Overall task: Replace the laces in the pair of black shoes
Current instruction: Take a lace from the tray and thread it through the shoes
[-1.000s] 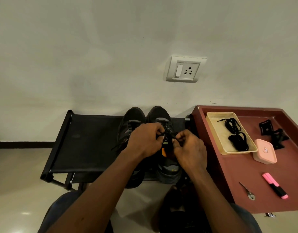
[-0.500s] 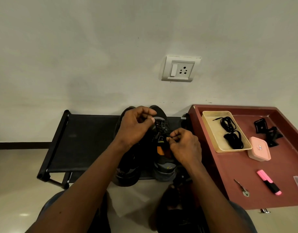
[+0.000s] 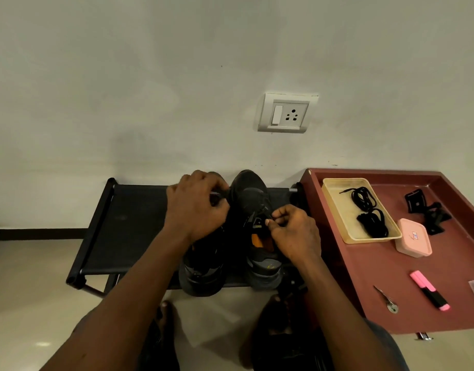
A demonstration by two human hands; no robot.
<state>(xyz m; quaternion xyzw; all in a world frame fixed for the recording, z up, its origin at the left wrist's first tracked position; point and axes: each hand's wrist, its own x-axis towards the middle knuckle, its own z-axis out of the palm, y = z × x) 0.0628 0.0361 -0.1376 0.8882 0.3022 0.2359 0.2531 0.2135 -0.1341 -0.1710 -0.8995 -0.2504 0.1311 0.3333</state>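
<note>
Looking down from the head view, we find the black shoes (image 3: pixel 250 194) side by side on the rack (image 3: pixel 129 218). The right hand (image 3: pixel 292 231) pinches the old lace (image 3: pixel 263 210) at the right shoe's eyelets. The left hand (image 3: pixel 195 204) is curled to the left; we cannot tell what it holds. We judge unlacing underway; next, draw the lace free. Spare laces (image 3: pixel 364 199) wait in the tray (image 3: pixel 335 210). The pink box (image 3: pixel 414 238) label is unreadable.

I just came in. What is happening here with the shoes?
A person is working on the lace of one black shoe, the one of the pair nearer the red table; both stand on a low black rack. The right hand pinches the lace at the eyelets. The left hand seems to grip another part of it, farther back. In the cream tray lie spare black laces, untouched.
</note>
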